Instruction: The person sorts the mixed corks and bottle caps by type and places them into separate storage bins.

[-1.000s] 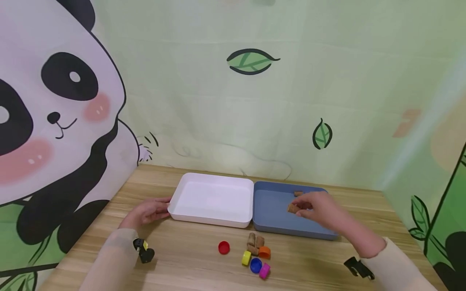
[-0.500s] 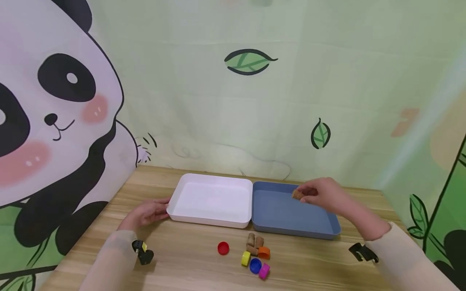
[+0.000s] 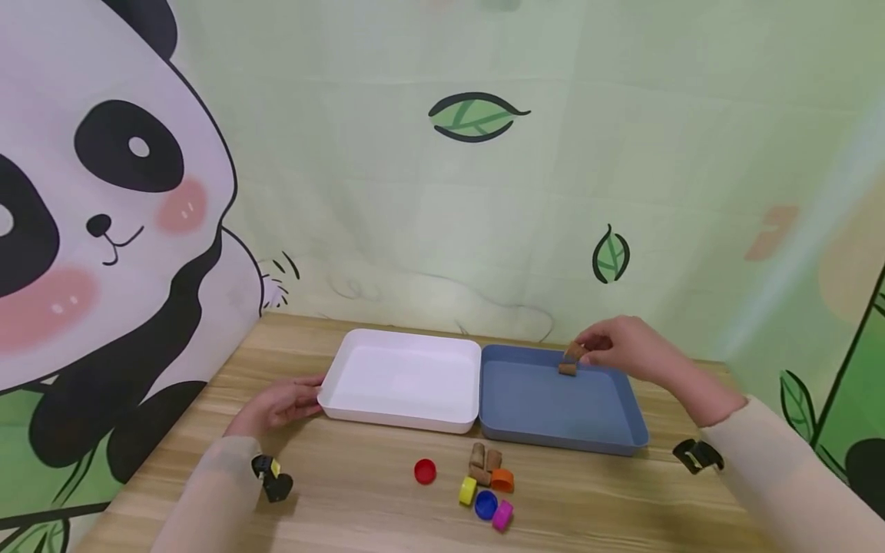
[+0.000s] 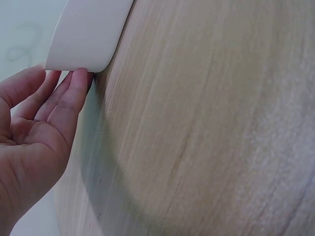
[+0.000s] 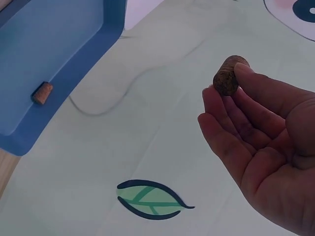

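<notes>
My right hand (image 3: 632,349) pinches a brown cork (image 5: 230,74) between thumb and fingers, raised over the back edge of the blue-grey tray (image 3: 553,415). Inside that tray, against its back wall, lies another cork (image 3: 568,369); the right wrist view shows this lying cork (image 5: 42,93) apart from the hand. At the left end of the white tray (image 3: 401,421), my left hand (image 3: 285,403) has its fingertips resting on the outer wall, fingers fairly straight. Seen from the left wrist, the fingertips (image 4: 79,76) touch the tray's wall (image 4: 86,39).
In front of the trays several corks (image 3: 478,455) lie grouped with an orange cap (image 3: 502,481), a yellow cap (image 3: 468,490), a blue cap (image 3: 486,504) and a magenta cap (image 3: 502,515). A red cap (image 3: 425,471) sits to their left. A printed cloth (image 3: 387,192) hangs behind the table.
My right hand has carried its cork backward and up, from over the middle of the blue-grey tray to its back edge. My left hand has stayed at the white tray.
</notes>
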The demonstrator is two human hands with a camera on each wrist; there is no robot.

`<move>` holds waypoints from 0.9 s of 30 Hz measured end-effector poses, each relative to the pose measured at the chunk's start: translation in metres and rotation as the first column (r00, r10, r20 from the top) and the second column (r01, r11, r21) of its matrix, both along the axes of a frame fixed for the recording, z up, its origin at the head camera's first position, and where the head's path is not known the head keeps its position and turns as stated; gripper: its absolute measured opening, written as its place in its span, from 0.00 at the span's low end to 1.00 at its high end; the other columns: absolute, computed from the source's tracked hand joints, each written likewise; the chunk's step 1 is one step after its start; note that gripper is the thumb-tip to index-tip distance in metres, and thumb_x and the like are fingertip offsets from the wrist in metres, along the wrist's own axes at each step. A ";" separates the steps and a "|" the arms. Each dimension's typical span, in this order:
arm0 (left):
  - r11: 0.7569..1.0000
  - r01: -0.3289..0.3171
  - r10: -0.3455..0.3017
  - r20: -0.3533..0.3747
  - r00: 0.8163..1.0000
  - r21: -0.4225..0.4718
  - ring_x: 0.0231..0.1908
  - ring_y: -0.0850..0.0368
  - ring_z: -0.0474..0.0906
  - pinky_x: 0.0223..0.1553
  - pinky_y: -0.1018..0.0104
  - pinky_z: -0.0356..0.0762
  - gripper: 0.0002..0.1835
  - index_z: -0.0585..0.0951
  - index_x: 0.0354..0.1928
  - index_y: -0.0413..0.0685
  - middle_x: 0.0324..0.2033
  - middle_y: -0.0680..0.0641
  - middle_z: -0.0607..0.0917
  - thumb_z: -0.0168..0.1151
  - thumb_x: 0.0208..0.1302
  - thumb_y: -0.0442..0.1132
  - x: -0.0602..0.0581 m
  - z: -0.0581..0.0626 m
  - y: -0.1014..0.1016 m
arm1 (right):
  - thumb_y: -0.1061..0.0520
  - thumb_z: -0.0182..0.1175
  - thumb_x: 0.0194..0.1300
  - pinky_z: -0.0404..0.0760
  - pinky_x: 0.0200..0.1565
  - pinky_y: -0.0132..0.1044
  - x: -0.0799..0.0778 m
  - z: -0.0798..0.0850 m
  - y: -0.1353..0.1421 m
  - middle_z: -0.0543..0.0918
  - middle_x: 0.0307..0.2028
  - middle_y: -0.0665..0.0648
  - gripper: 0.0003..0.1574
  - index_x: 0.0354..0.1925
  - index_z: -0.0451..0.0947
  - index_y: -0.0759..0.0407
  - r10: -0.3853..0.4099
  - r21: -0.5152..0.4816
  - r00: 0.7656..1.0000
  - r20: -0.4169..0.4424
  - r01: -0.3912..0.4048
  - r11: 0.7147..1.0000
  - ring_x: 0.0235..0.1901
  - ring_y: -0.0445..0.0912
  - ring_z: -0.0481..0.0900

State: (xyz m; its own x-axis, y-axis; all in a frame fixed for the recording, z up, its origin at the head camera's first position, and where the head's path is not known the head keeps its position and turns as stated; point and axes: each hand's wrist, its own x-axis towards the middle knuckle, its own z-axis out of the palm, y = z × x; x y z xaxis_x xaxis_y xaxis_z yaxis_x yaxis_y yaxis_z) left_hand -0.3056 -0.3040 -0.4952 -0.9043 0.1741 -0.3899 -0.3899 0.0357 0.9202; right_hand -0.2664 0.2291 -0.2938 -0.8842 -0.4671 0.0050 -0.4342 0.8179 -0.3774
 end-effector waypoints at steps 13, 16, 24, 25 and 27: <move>1.000 -0.011 0.012 0.009 1.000 -0.023 0.40 0.64 0.85 0.50 0.66 0.89 0.33 0.57 0.76 0.30 0.66 0.33 0.79 0.56 0.75 0.30 0.000 0.001 -0.001 | 0.57 0.65 0.70 0.87 0.52 0.55 -0.032 -0.006 0.015 0.87 0.51 0.73 0.23 0.55 0.81 0.75 -0.093 0.009 0.995 0.046 0.093 0.996 0.49 0.62 0.85; 0.999 -0.020 0.021 0.015 1.000 -0.034 0.41 0.64 0.85 0.51 0.66 0.89 0.33 0.58 0.77 0.32 0.70 0.32 0.72 0.56 0.76 0.31 0.000 0.003 0.000 | 0.58 0.64 0.70 0.87 0.51 0.55 -0.038 -0.008 0.018 0.86 0.50 0.73 0.24 0.55 0.80 0.76 -0.104 0.011 0.993 0.047 0.104 0.995 0.48 0.63 0.84; 0.999 -0.016 0.016 0.006 1.000 -0.034 0.41 0.63 0.85 0.51 0.65 0.89 0.33 0.58 0.76 0.30 0.70 0.30 0.72 0.56 0.75 0.30 0.000 0.003 0.001 | 0.57 0.64 0.70 0.86 0.52 0.56 -0.053 -0.019 0.025 0.85 0.52 0.75 0.25 0.56 0.79 0.77 -0.141 0.005 0.986 0.090 0.141 0.990 0.50 0.64 0.83; 0.999 -0.012 0.012 0.003 1.000 -0.035 0.41 0.63 0.85 0.51 0.66 0.89 0.33 0.57 0.76 0.30 0.70 0.30 0.72 0.56 0.75 0.30 0.000 0.002 0.001 | 0.57 0.64 0.71 0.86 0.53 0.57 -0.054 -0.021 0.026 0.85 0.52 0.75 0.25 0.56 0.79 0.77 -0.146 0.003 0.985 0.096 0.147 0.989 0.50 0.64 0.83; 0.999 -0.016 0.016 0.003 1.000 -0.035 0.41 0.64 0.85 0.51 0.66 0.89 0.33 0.58 0.76 0.30 0.70 0.30 0.72 0.56 0.75 0.30 0.000 0.002 0.001 | 0.57 0.63 0.71 0.86 0.53 0.56 -0.057 -0.024 0.028 0.85 0.52 0.75 0.25 0.56 0.79 0.77 -0.156 0.001 0.982 0.106 0.157 0.988 0.50 0.64 0.83</move>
State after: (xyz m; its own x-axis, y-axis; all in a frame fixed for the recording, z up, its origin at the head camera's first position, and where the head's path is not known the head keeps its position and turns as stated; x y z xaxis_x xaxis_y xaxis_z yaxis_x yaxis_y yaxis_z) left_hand -0.3052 -0.3030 -0.4933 -0.9055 0.1453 -0.3986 -0.3938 0.0618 0.9171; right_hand -0.3234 0.2569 -0.3182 -0.9422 -0.3229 -0.0893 -0.2582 0.8697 -0.4206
